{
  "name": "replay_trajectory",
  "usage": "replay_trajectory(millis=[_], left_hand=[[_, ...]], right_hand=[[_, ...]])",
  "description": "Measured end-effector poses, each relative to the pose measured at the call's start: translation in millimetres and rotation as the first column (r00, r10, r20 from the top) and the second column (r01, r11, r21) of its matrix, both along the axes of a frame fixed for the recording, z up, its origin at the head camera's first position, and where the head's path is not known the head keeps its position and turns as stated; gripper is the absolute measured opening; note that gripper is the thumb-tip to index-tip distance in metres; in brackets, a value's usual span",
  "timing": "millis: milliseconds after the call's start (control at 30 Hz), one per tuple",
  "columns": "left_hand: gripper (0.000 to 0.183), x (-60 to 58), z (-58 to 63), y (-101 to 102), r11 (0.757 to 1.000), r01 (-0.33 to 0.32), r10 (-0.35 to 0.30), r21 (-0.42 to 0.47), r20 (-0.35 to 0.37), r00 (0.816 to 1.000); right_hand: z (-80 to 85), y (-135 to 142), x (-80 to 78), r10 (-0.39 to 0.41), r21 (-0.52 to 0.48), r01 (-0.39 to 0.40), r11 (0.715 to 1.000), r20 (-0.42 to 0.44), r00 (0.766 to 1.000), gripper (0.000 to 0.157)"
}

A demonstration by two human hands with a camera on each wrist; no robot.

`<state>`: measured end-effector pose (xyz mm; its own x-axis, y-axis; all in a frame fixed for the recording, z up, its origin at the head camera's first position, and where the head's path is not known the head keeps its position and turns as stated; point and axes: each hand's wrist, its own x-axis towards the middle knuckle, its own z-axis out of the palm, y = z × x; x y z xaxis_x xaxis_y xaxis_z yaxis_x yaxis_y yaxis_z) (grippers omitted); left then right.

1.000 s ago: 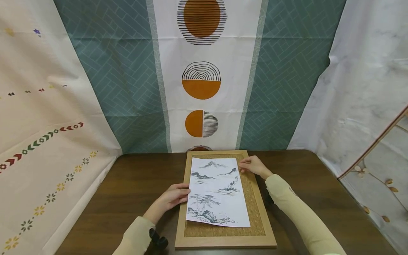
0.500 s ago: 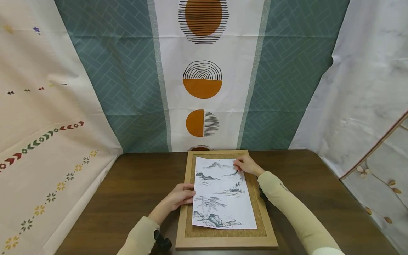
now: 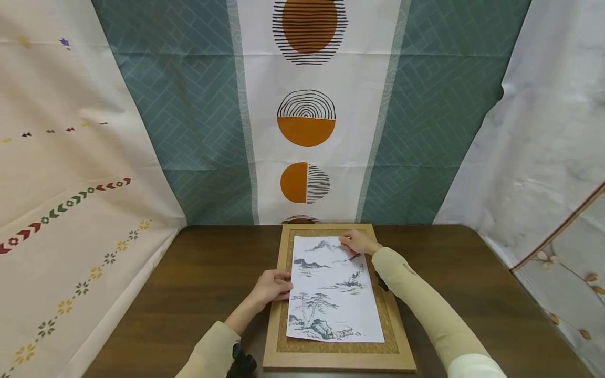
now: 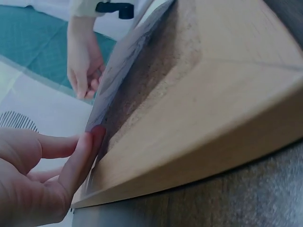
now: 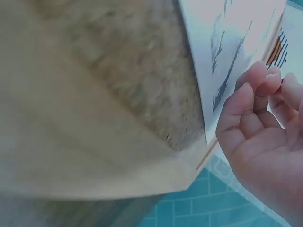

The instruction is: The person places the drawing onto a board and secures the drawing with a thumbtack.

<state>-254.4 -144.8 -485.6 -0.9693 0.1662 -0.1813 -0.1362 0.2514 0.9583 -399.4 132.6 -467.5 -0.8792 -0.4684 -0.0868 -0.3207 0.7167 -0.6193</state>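
A white sheet of paper [image 3: 326,299] printed with ink mountains and trees lies over a wood-framed cork board [image 3: 340,362]. My left hand [image 3: 271,286] pinches the sheet's left edge between thumb and fingers; in the left wrist view, that edge stands raised off the cork [image 4: 142,90]. My right hand [image 3: 358,242] is at the sheet's upper right part, its thumb and fingertips drawn together. In the right wrist view, a small dark thing [image 5: 282,81] shows at those fingertips, mostly hidden, its kind unclear.
The board lies on a dark brown wooden table [image 3: 208,273], its far end close to a patterned cloth backdrop [image 3: 302,184]. Cream cloth [image 3: 85,236] hangs on the left and pale marbled cloth [image 3: 543,157] on the right.
The sheet has shifted slightly right on the board, with my left hand following at its edge. My right hand has moved left from beside the sheet to over its upper right part.
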Motion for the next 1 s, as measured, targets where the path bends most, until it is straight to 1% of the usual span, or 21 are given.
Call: replay_trajectory(millis=[67,167,300,333,400,533,633,700,800,900,1000], left_hand=[[0.041,0.1,0.5,0.3,0.999,-0.021,0.020,-0.025,-0.030,0.999],[0.041,0.5,0.8,1.2,0.998,-0.033,0.030,-0.055,-0.062,0.998],[0.040,0.6,-0.2,1.9,0.997,-0.030,0.023,-0.078,-0.089,0.996],[0.039,0.6,-0.7,1.8,0.996,-0.028,0.020,-0.082,-0.093,0.995],[0.039,0.4,-1.9,1.6,0.996,-0.023,0.014,-0.090,-0.096,0.995],[0.038,0.3,-3.7,1.0,0.995,-0.015,0.006,-0.097,-0.098,0.995],[0.038,0.5,-4.2,1.4,0.995,-0.015,0.005,-0.096,-0.099,0.995],[0.038,0.6,-4.0,1.7,0.995,-0.014,0.004,-0.098,-0.100,0.995],[0.038,0.8,-3.6,1.8,0.994,-0.014,0.003,-0.104,-0.102,0.995],[0.038,0.9,-3.3,1.4,0.994,-0.014,0.003,-0.106,-0.100,0.995],[0.038,0.7,-3.1,0.4,0.994,-0.017,0.007,-0.105,-0.098,0.995]], right_hand=[[-0.9,-4.7,-3.7,0.004,0.014,-0.004,1.000,0.008,1.000,0.032],[-4.9,-10.3,-10.4,-0.004,0.012,0.004,1.000,-0.013,1.000,0.030],[-12.1,-14.8,-19.9,-0.057,-0.001,0.057,0.998,-0.071,0.996,0.028],[-12.1,-16.3,-21.1,-0.069,-0.002,0.069,0.998,-0.072,0.995,0.028],[-12.0,-19.1,-23.3,-0.068,0.007,0.068,0.998,-0.069,0.995,0.028],[-11.1,-25.6,-28.5,-0.019,0.087,0.022,0.996,-0.040,0.999,0.028],[-11.7,-30.7,-33.0,0.006,0.171,-0.001,0.985,-0.030,1.000,0.030],[-12.5,-34.3,-35.6,0.003,0.215,0.002,0.977,-0.026,1.000,0.030],[-14.5,-38.6,-38.7,-0.022,0.255,0.026,0.966,-0.017,1.000,0.027],[-15.4,-41.8,-40.3,-0.045,0.266,0.042,0.963,0.005,0.999,0.025],[-14.6,-44.4,-40.5,-0.043,0.281,0.037,0.959,0.012,0.999,0.030]])
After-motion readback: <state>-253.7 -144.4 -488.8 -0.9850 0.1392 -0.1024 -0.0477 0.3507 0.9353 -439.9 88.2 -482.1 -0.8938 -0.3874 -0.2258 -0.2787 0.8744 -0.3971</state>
